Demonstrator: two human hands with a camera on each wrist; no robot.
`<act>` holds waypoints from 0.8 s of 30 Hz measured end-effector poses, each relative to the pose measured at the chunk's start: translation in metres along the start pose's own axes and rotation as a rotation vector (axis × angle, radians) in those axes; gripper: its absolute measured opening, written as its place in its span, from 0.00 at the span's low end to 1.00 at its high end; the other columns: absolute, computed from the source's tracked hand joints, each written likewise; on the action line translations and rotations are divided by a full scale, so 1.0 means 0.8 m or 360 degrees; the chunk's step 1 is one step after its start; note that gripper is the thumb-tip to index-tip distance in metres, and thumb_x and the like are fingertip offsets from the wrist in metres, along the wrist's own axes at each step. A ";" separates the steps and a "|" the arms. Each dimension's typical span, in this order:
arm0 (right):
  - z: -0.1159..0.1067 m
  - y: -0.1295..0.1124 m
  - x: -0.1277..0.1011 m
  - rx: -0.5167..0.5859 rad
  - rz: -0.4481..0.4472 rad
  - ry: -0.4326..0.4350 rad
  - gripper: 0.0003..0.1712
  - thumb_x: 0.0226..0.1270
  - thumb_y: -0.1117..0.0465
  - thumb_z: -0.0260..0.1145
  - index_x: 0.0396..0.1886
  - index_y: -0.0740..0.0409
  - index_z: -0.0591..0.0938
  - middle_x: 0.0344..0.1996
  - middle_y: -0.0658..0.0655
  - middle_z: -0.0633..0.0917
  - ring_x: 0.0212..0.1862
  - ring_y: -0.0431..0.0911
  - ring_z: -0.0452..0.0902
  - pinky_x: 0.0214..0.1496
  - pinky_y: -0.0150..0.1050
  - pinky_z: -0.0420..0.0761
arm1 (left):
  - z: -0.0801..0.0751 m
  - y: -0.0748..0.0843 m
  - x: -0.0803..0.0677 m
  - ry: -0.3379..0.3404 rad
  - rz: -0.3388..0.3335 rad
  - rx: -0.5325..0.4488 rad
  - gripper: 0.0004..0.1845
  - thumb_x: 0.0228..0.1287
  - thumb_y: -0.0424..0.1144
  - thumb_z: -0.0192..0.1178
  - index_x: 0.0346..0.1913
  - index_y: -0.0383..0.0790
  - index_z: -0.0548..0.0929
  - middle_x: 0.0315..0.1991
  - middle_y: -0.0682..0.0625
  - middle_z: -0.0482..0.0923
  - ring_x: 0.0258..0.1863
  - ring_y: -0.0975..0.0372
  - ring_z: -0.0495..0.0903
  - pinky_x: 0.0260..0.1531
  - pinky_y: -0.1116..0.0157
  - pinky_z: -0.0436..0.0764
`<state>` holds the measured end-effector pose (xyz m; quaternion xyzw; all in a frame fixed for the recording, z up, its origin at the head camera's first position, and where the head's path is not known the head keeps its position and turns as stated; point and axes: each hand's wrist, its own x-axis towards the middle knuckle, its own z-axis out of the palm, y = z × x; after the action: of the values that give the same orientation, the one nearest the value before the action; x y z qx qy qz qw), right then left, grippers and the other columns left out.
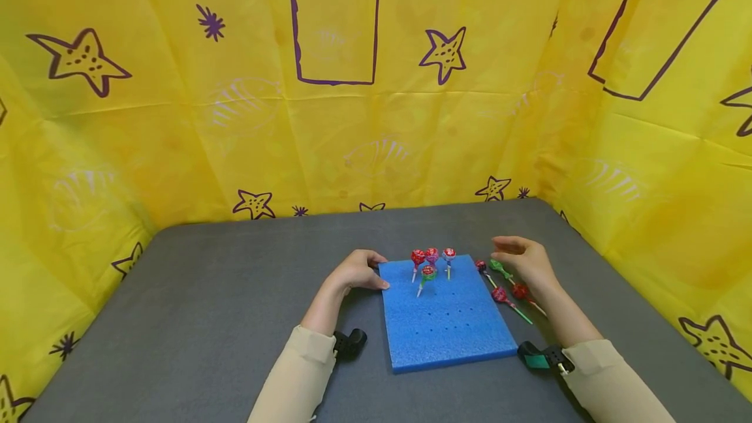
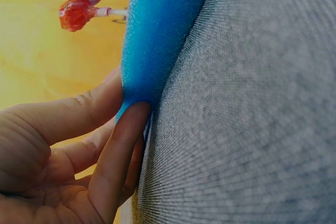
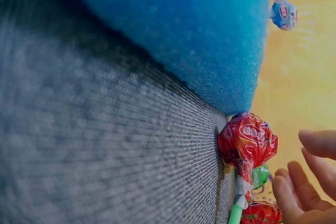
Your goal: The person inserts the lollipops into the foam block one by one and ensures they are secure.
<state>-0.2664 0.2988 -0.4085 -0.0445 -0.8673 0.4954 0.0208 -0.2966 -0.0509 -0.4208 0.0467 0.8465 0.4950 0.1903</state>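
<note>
Left hand point(image 1: 352, 271): at the board's far-left corner, thumb and fingers clamped on its edge.

Board point(image 1: 446, 349): blue, flat on the grey table point(image 1: 194, 318), sides running away from the person; rows of small holes in the nearer part.

Standing in the board's far part, heads up, sticks down, left to right: red pop point(image 1: 418, 256), leaning slightly right; green pop point(image 1: 428, 271), nearest the person, leaning likewise; pink pop point(image 1: 432, 254), close beside the red; red-and-white pop point(image 1: 449, 253), about vertical.

Lying on the table, right of the board, heads toward far left, sticks toward near right: dark red pop point(image 1: 480, 265), just beside the board; magenta pop point(image 1: 499, 294), green stick; second green pop point(image 1: 498, 266); second red pop point(image 1: 519, 290).

Right hand point(image 1: 529, 265): above the lying pops, fingers loosely bent, thumb and fingertips apart.
</note>
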 end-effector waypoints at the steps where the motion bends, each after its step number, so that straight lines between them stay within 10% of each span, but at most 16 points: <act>1: -0.001 0.001 0.000 0.0001 0.0000 -0.0002 0.28 0.69 0.59 0.65 0.66 0.65 0.74 0.63 0.69 0.77 0.49 0.38 0.77 0.46 0.20 0.77 | 0.000 0.000 0.000 0.0001 -0.0002 0.0000 0.27 0.50 0.31 0.75 0.56 0.35 0.82 0.52 0.39 0.78 0.39 0.58 0.79 0.41 0.64 0.85; 24: -0.001 0.016 0.004 -0.0258 -0.0074 -0.0082 0.26 0.66 0.58 0.68 0.60 0.67 0.79 0.57 0.70 0.82 0.57 0.61 0.78 0.47 0.32 0.79 | 0.000 0.000 0.000 -0.0009 0.0009 0.0004 0.26 0.51 0.32 0.75 0.55 0.35 0.82 0.51 0.39 0.78 0.39 0.57 0.79 0.42 0.63 0.86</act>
<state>-0.2685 0.3063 -0.4190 -0.0132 -0.9056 0.4239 0.0063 -0.2970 -0.0511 -0.4212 0.0507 0.8465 0.4942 0.1912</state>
